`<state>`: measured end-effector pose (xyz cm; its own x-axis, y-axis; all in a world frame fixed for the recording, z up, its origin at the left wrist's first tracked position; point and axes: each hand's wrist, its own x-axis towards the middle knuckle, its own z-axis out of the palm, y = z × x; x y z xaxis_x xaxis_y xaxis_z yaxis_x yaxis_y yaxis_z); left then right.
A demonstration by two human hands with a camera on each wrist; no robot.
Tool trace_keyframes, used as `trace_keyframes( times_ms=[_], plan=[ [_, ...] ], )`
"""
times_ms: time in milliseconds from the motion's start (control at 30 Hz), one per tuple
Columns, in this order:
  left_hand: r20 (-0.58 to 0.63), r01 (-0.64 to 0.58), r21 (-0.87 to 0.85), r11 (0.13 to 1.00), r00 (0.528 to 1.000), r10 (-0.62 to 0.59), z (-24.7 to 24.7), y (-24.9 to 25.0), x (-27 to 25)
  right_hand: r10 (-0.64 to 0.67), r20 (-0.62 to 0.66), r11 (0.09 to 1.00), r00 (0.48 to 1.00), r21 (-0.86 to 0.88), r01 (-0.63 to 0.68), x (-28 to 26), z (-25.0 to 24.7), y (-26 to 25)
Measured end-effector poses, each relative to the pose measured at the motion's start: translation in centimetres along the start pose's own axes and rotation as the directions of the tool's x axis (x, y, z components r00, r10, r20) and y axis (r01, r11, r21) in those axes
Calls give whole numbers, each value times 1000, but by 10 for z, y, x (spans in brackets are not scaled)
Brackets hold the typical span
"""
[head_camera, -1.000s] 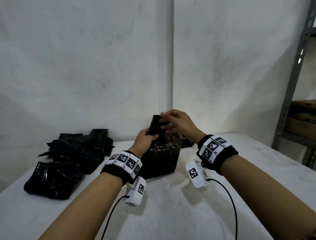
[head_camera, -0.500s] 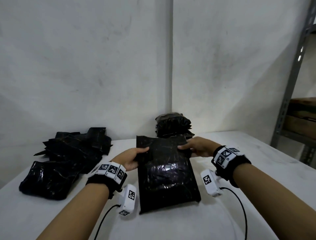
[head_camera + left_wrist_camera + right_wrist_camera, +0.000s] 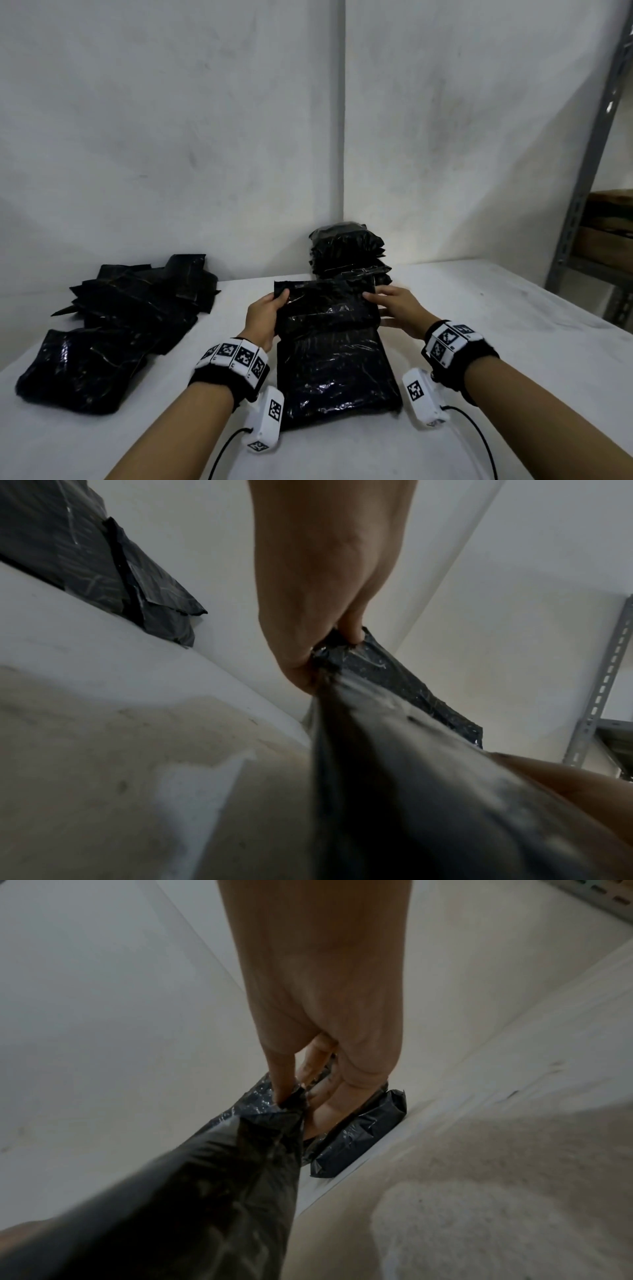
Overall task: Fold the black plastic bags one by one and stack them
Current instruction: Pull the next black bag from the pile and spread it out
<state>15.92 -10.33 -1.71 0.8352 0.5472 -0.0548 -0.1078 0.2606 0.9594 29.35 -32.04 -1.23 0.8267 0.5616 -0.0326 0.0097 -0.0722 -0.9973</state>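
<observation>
A glossy black rectangular plastic bag (image 3: 334, 356) lies flat on the white table (image 3: 479, 342) directly in front of the person, and its far end is raised and doubled back toward them, so the step in hand looks like the first fold of this bag. The left hand (image 3: 263, 317) pinches the far left corner of the bag, thumb on top and fingers curled beneath, as the left wrist view shows. The right hand (image 3: 397, 310) holds the far right edge, with some fingers over the plastic and others under it in the right wrist view. To finish the fold, the person would likely need to bring the lifted end down evenly toward the near edge, match the corners, and press out the trapped air, since the film looks slippery and puffed and could spring back or skew. Whether a second fold is needed cannot be judged from here. Just behind the bag, against the wall, stands a stack of folded black bags (image 3: 349, 253), which seems the place for this one once it is folded. Well off to the left lies a loose heap of unfolded black plastic bags (image 3: 113, 325), overlapping at odd angles, so a good part of the work appears to remain. No box, tray or other container is visible on the table, and whether the bags hold anything cannot be told. A grey metal shelving upright (image 3: 589, 164) stands at the right.
</observation>
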Motion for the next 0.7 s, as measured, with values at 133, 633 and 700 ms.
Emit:
trace_keyframes(
  times_ms=[133, 633, 700],
  plan=[
    [17, 28, 37, 999, 999, -29, 0, 1, 0, -7, -39, 999, 999, 39, 9, 3, 2, -1],
    [-97, -114, 63, 992, 988, 120, -10, -3, 12, -10, -46, 986, 999, 169, 18, 9, 2, -3],
    [-104, -103, 77, 992, 988, 110, -13, -3, 13, 14, -4, 961, 1000, 276, -13, 8, 0, -5]
  ],
)
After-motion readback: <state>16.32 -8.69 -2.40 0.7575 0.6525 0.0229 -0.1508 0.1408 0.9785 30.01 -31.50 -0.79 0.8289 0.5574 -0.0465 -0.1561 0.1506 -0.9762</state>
